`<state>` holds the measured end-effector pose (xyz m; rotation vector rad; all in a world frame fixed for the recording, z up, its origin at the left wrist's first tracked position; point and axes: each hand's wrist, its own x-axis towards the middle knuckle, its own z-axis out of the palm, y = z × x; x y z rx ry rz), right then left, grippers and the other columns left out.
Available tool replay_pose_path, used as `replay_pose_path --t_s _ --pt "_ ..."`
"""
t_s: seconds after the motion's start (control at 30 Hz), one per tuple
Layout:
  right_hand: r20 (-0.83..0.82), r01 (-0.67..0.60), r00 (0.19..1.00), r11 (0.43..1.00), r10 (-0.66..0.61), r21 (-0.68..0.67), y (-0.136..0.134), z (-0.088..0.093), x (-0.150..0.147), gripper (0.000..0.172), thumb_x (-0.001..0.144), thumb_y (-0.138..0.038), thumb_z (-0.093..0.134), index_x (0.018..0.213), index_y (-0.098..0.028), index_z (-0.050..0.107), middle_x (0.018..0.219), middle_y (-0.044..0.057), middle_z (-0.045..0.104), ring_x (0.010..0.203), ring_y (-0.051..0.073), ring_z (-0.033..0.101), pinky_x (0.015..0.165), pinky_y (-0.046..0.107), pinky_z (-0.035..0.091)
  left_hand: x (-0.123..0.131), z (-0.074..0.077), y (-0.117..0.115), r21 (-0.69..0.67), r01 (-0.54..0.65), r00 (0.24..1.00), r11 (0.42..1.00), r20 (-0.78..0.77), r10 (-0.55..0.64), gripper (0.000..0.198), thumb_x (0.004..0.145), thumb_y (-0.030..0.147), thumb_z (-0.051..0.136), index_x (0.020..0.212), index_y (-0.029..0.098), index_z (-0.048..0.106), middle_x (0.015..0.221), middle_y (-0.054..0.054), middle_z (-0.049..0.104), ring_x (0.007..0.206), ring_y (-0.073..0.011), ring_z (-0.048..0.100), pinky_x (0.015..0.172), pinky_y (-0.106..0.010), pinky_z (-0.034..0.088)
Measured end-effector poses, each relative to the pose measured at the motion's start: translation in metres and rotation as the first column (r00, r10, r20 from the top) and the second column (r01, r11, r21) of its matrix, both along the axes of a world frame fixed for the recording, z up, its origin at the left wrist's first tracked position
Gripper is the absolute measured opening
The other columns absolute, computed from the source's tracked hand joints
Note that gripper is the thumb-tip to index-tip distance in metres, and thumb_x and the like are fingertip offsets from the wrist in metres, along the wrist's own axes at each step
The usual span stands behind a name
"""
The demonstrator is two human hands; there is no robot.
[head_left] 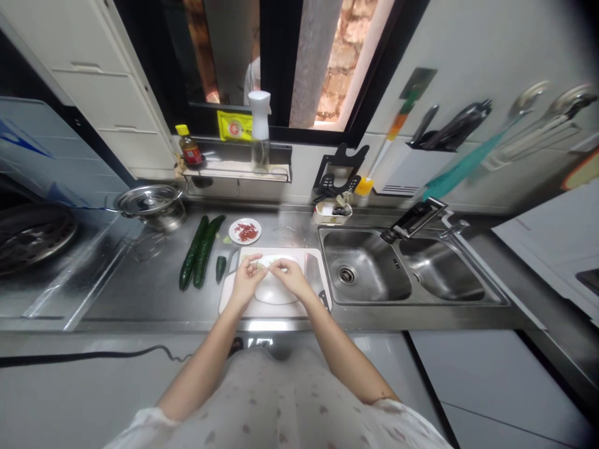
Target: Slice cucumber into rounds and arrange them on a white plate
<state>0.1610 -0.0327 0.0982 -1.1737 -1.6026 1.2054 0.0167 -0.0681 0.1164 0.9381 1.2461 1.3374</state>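
My left hand (pixel 247 275) is over a white dish (pixel 276 294), thumb and finger pinched on a small pale-green piece that looks like a cucumber slice. Close beside it, my right hand (pixel 289 275) has its fingertips pinched together; what they hold is too small to make out. The dish rests on a light cutting board (pixel 250 308), its far part partly covered by my hands. A knife (pixel 312 268) lies on the board's right side. Left of the board are a short cucumber piece (pixel 220 269) and two whole cucumbers (pixel 189 260).
Behind the board sits a small white plate (pixel 231 232) of chopped red bits. A lidded steel pot (pixel 163 212) stands back left. To the right is a double sink (pixel 369 299) with a black faucet (pixel 407 221). A shelf (pixel 224 169) holds bottles.
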Motion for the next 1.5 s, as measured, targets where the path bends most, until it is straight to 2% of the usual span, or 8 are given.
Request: replay_pose_path --t_s 0.2,0.4,0.57,0.77,1.0,1.17,1.4,1.5 --pt "0.024 0.026 0.999 0.998 -0.025 -0.064 0.003 -0.005 0.003 0.027 0.073 -0.043 0.064 0.064 -0.018 0.06 0.063 0.001 0.064 0.064 0.014 0.058 0.061 0.025 0.046 0.003 -0.002 0.001 0.036 -0.055 0.995 0.998 -0.078 0.057 0.034 0.063 0.021 0.072 0.095 0.018 0.063 0.079 0.0 0.058 0.068 -0.0105 0.053 0.064 -0.021 0.041" --pt "-0.005 0.014 1.0 0.984 -0.015 -0.176 0.002 -0.001 0.009 0.035 0.072 -0.051 0.066 0.065 -0.018 0.057 0.054 0.0 0.061 0.048 0.011 0.054 0.046 0.021 0.041 0.001 -0.007 0.001 0.029 -0.036 0.994 0.999 -0.103 0.039 0.03 0.066 0.022 0.071 0.094 0.017 0.064 0.079 -0.001 0.06 0.072 -0.012 0.055 0.066 -0.022 0.041" --pt "-0.054 -0.001 0.998 0.975 -0.011 -0.221 0.004 0.003 0.013 0.034 0.071 -0.051 0.067 0.07 -0.018 0.056 0.053 -0.001 0.061 0.045 0.011 0.055 0.044 0.02 0.041 0.002 -0.01 0.002 0.021 -0.045 0.996 0.999 -0.079 0.046 0.028 0.064 0.023 0.073 0.09 0.017 0.065 0.078 -0.002 0.062 0.075 -0.0138 0.057 0.068 -0.023 0.042" --pt "-0.071 -0.013 0.997 0.981 0.0 -0.194 0.009 -0.001 0.021 0.028 0.073 -0.045 0.065 0.071 -0.018 0.056 0.052 -0.003 0.058 0.045 0.01 0.053 0.046 0.021 0.042 0.002 -0.016 0.003 0.012 -0.038 0.995 0.999 -0.092 0.039 0.029 0.063 0.024 0.074 0.089 0.018 0.064 0.077 -0.001 0.062 0.074 -0.0134 0.058 0.068 -0.023 0.043" --pt "0.004 -0.024 1.0 0.987 0.025 -0.161 0.019 -0.014 0.038 0.016 0.074 -0.034 0.061 0.074 -0.019 0.059 0.053 -0.003 0.058 0.047 0.011 0.052 0.048 0.022 0.042 0.009 -0.036 0.014 0.014 0.021 0.994 1.0 -0.108 -0.019 0.025 0.063 0.023 0.073 0.086 0.018 0.064 0.075 -0.001 0.061 0.074 -0.0138 0.057 0.067 -0.022 0.043" --pt "0.119 0.058 0.992 0.992 -0.045 -0.108 0.03 -0.028 0.052 0.009 0.071 -0.027 0.061 0.07 -0.018 0.061 0.055 -0.002 0.059 0.05 0.012 0.053 0.05 0.023 0.043 0.02 -0.051 0.028 0.003 0.069 0.989 0.998 -0.13 -0.068 0.02 0.063 0.021 0.072 0.081 0.017 0.065 0.068 0.0 0.059 0.067 -0.0128 0.055 0.063 -0.022 0.042" --pt "0.295 0.128 0.951 0.988 -0.097 -0.088 0.037 -0.046 0.064 0.005 0.071 -0.02 0.06 0.068 -0.016 0.062 0.056 -0.001 0.06 0.052 0.011 0.052 0.054 0.022 0.041 0.034 -0.079 0.041 -0.033 0.078 0.922 0.996 -0.377 -0.084 0.013 0.066 0.019 0.07 0.078 0.019 0.067 0.069 -0.001 0.063 0.069 -0.0143 0.058 0.068 -0.023 0.042" --pt "0.413 0.145 0.907 0.983 -0.086 -0.113 0.039 -0.052 0.067 0.007 0.073 -0.019 0.058 0.071 -0.015 0.064 0.057 -0.001 0.061 0.055 0.011 0.053 0.058 0.02 0.04 0.04 -0.089 0.045 -0.117 0.093 0.862 0.989 -0.488 -0.139 0.013 0.069 0.019 0.068 0.082 0.018 0.068 0.072 -0.001 0.065 0.073 -0.015 0.059 0.07 -0.024 0.042"
